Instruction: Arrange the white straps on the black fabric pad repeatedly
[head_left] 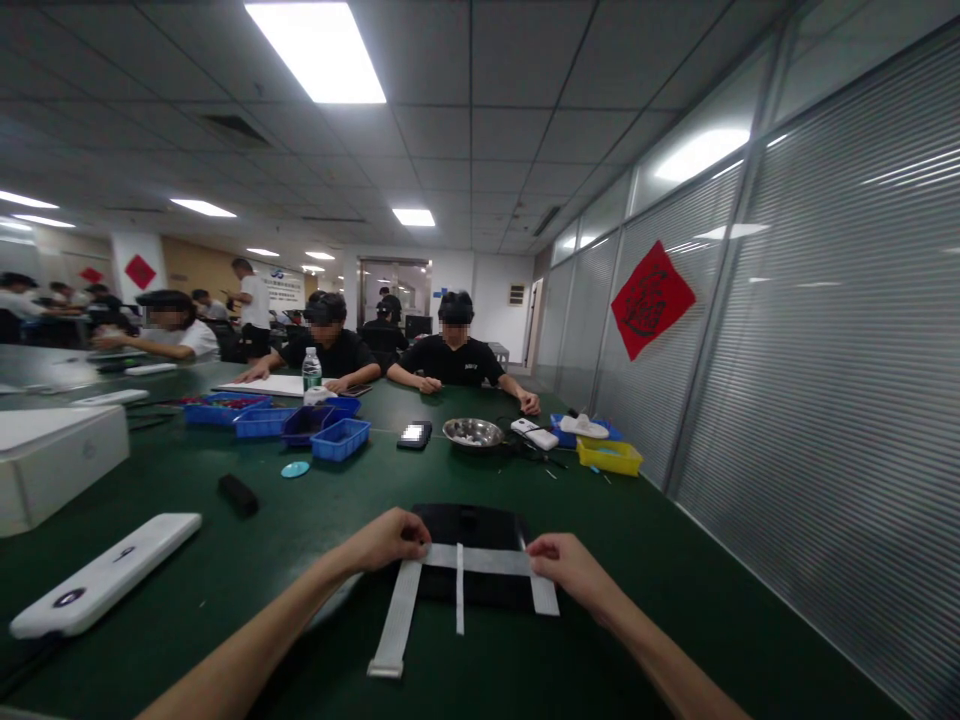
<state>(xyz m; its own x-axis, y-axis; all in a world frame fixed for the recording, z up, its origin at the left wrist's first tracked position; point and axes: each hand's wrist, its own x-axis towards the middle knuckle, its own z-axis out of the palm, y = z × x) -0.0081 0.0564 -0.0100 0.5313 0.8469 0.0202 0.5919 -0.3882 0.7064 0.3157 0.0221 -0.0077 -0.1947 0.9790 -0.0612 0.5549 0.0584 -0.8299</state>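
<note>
A pale flat ribbon cable (480, 560) stretches sideways between my hands over a flat black panel-like thing (472, 522) on the table. Its left end folds down towards me and finishes in a small connector (385, 669). On the right it folds into a shorter tail. A narrow white strip (460, 590) crosses the middle and hangs downward; whether it is tape cannot be made out. My left hand (396, 538) pinches the cable at its left fold. With thumb and fingers, my right hand (564, 563) grips the right fold.
The green table (315, 640) holds a white power bank-like device (109, 575), a black block (238, 494), blue trays (340, 440), a metal bowl (472, 434), a phone (415, 434) and a yellow tray (609, 457). Several people sit across; a glass partition stands right.
</note>
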